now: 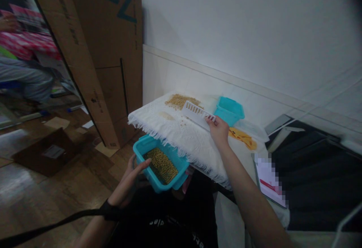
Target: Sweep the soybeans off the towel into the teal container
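Note:
My left hand (130, 178) grips the side of a turquoise plastic bin (154, 182), its thumb over the rim. Greenish-yellow beans (162, 165) cover the bin's bottom, and the bin is held just below the table's fringed front edge. Pinched in my right hand (220, 130) is a white slotted plastic strip (195, 115), held low over the table. Beyond the strip lies a loose pile of tan beans (179, 100) on the white tablecloth (195, 142). A few stray beans lie on the near side of the strip.
A second turquoise bin (229, 109) stands at the table's back, near a yellow cloth (243, 137) and a clear plastic lid (254, 129). A clipboard with paper (268, 180) lies to the right. Left stands a tall cardboard box (113, 51); another person's leg (25, 80) shows beyond.

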`<state>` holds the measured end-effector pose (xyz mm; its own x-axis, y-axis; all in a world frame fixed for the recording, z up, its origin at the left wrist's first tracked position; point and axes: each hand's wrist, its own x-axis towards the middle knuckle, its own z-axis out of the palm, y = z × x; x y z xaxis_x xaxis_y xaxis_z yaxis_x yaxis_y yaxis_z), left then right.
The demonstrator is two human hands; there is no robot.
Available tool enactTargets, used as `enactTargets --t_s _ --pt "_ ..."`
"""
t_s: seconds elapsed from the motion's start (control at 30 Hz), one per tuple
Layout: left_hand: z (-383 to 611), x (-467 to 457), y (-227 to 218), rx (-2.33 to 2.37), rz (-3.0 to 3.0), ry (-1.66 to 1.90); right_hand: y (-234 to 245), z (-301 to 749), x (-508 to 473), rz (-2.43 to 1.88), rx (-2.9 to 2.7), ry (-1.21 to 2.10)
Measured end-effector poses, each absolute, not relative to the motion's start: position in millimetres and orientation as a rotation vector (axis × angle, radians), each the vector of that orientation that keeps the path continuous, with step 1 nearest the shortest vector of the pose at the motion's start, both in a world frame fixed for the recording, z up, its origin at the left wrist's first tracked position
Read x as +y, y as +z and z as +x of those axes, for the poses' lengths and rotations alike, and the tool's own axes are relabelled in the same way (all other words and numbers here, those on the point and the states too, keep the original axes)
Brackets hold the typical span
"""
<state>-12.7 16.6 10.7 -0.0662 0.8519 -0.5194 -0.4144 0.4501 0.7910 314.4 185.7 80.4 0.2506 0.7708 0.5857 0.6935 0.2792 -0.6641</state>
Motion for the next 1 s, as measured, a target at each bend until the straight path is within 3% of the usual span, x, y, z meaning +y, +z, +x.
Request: enactTargets --t_s 1.0 --pt "-14 16 10 1.228 0.462 1.105 80 337 191 -1.324 -1.518 0.402"
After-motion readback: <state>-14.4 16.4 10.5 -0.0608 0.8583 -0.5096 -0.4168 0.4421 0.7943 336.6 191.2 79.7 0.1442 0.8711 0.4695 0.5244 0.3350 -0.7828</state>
